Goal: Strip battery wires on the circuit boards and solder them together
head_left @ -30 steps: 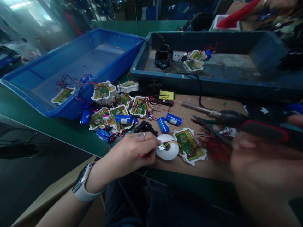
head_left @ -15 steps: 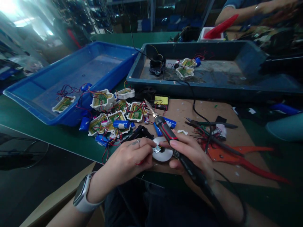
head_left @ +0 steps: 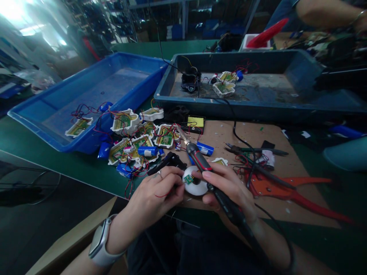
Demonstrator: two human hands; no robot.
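My left hand [head_left: 162, 187] is closed, its fingertips pinched at the left edge of a small green circuit board [head_left: 188, 179]. A thin red wire [head_left: 162, 196] shows against its fingers. My right hand [head_left: 232, 183] is wrapped round a black and red soldering iron [head_left: 200, 160], whose tip points up and away to the left. The right index fingertip is close to the board's right edge; whether it touches I cannot tell. Below the board, a white ring-shaped spool [head_left: 197, 189] lies on the brown work board [head_left: 220, 131].
Left of centre lie several white-cased circuit boards [head_left: 123, 122] with wires and blue battery cells [head_left: 147, 151]. Behind are a blue tray [head_left: 86, 82] and a grey-blue tray [head_left: 258, 103]. Orange-handled pliers [head_left: 269, 185] and a yellow sponge [head_left: 195, 122] rest nearby. A co-worker's arm [head_left: 323, 11] is at upper right.
The small circuit board has turned in my fingers, from a pale face to its green side. The soldering iron has shifted slightly left. The co-worker's arm has moved right.
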